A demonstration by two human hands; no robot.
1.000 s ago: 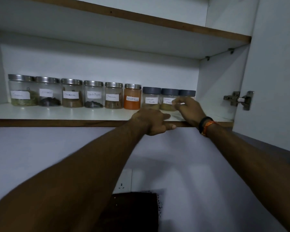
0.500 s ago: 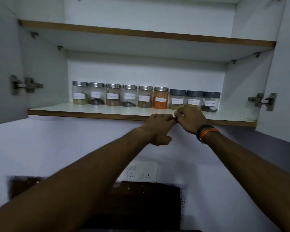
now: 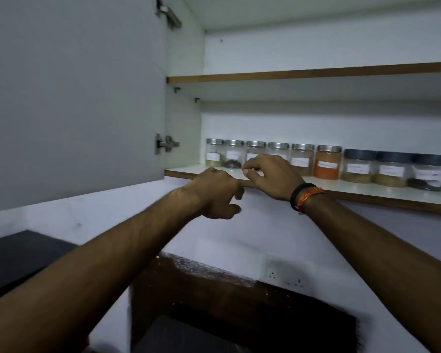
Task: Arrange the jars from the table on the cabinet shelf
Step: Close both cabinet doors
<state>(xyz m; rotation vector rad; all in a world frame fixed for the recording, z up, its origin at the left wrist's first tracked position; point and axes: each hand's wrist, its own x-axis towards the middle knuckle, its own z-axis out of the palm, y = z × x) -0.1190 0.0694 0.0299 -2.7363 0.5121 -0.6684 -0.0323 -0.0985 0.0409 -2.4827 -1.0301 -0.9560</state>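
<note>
nine jars [image 3: 327, 162] stand in a row on the lower shelf [image 3: 367, 191] of the open cabinet, labels facing out: six with metal lids on the left, three with dark lids on the right, each close beside its neighbour. no jar is in either hand. the right hand [image 3: 273, 175] is raised just in front of the shelf edge, partly hiding the third and fourth jars; its fingers are curled, the thumb and forefinger tips near each other, and they grasp nothing that can be seen. the left hand [image 3: 218, 193] hangs just below the shelf edge with fingers loosely bent, also empty. judging from the row, the placing step looks done or nearly so, and what is in hand is a last check or tidy of the line. the table is out of view, so whether any jar is left there cannot be told. the next move likely calls either for a light nudge to square a jar, or for lowering both hands clear and swinging the door [image 3: 74, 98] closed without brushing the front row.
</note>
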